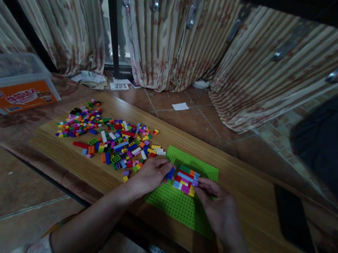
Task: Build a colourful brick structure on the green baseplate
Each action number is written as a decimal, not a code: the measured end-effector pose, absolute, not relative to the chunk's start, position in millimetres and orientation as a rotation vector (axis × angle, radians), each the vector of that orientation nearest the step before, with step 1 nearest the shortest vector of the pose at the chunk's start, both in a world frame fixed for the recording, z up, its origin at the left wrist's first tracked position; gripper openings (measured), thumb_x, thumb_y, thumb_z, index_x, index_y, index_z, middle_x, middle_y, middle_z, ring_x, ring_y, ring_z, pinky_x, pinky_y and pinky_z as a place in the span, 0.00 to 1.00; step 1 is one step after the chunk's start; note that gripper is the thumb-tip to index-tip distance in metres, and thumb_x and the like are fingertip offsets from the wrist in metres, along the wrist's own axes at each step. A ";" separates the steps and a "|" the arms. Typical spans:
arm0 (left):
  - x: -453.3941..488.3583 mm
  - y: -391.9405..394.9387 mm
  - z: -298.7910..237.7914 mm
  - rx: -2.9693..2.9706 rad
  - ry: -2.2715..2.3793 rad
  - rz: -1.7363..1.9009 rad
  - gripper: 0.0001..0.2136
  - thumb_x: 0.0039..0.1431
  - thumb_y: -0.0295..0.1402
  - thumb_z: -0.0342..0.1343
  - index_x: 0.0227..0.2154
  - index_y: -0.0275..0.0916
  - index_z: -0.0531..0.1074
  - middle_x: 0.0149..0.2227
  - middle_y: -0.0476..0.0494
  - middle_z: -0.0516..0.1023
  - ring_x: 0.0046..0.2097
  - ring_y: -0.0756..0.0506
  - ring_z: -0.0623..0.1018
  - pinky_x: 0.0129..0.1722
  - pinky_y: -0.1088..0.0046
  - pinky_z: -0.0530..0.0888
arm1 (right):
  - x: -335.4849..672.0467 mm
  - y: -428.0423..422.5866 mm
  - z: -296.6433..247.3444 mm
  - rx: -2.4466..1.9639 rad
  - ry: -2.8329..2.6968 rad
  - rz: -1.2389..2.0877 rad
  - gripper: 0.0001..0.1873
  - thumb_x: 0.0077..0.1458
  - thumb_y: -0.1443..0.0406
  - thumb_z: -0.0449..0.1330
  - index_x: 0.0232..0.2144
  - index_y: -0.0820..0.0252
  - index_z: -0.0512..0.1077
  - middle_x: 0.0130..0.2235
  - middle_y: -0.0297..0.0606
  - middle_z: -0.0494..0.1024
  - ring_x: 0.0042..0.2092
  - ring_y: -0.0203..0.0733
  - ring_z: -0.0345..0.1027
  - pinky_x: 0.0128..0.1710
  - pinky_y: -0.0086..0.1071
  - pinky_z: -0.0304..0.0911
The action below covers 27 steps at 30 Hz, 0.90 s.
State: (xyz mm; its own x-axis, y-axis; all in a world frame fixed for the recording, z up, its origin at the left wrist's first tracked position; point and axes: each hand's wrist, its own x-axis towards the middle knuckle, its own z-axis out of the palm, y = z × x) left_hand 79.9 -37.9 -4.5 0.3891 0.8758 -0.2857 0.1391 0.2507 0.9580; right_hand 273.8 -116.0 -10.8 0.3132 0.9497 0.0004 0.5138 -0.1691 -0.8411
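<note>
Left hand (151, 172) pinches blue brick (170, 173); right hand (218, 205) fingertips touch brick block (185, 179).

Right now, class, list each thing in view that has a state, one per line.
brick block: assembled, on the baseplate
baseplate: flat on the table
left hand: fingertips at the block's left edge
right hand: fingertips at its right edge
loose bricks: scattered on the table
phone: lying flat, screen dark

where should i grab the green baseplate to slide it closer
Probably the near edge of the green baseplate, coming from the person's side: it lies flat on the wooden table, and that strip is bare studs. The brick block fills the middle, with the left hand and right hand on its sides.
</note>
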 end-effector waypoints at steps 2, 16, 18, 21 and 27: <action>80.1 -38.2 -3.8 1.228 1.074 0.662 0.12 0.59 0.39 0.50 0.26 0.37 0.70 0.24 0.51 0.68 0.24 0.52 0.69 0.24 0.77 0.63 | 274.7 -115.8 -10.8 -1.807 -1.313 0.711 0.15 0.49 0.56 0.62 0.38 0.57 0.77 0.38 0.41 0.82 0.39 0.47 0.77 0.43 0.42 0.70; 80.2 -37.5 -7.9 1.239 1.040 0.674 0.12 0.59 0.39 0.51 0.25 0.37 0.70 0.23 0.52 0.68 0.24 0.52 0.69 0.24 0.76 0.63 | 278.4 -104.7 -22.3 -2.030 -1.225 0.548 0.29 0.54 0.47 0.55 0.47 0.62 0.74 0.40 0.48 0.81 0.38 0.50 0.75 0.41 0.44 0.67; 80.5 -37.3 -9.3 1.248 1.036 0.686 0.13 0.59 0.40 0.51 0.25 0.37 0.69 0.23 0.52 0.67 0.23 0.52 0.69 0.23 0.76 0.62 | 276.3 -103.5 -24.0 -2.064 -1.273 0.527 0.30 0.55 0.46 0.53 0.48 0.63 0.73 0.41 0.49 0.81 0.38 0.50 0.75 0.42 0.45 0.67; 80.5 -36.8 -11.6 1.262 1.033 0.695 0.13 0.59 0.40 0.50 0.24 0.37 0.69 0.22 0.52 0.66 0.23 0.52 0.68 0.23 0.76 0.62 | 271.6 -102.8 -25.1 -2.111 -1.346 0.464 0.32 0.57 0.46 0.51 0.49 0.65 0.73 0.43 0.51 0.80 0.40 0.51 0.74 0.43 0.46 0.66; 79.4 -35.8 -13.5 1.267 1.021 0.686 0.13 0.59 0.41 0.51 0.25 0.37 0.70 0.23 0.51 0.68 0.25 0.52 0.69 0.24 0.76 0.64 | 267.8 -102.7 -28.8 -2.107 -1.397 0.421 0.29 0.58 0.47 0.50 0.48 0.62 0.74 0.43 0.49 0.79 0.42 0.51 0.73 0.44 0.46 0.65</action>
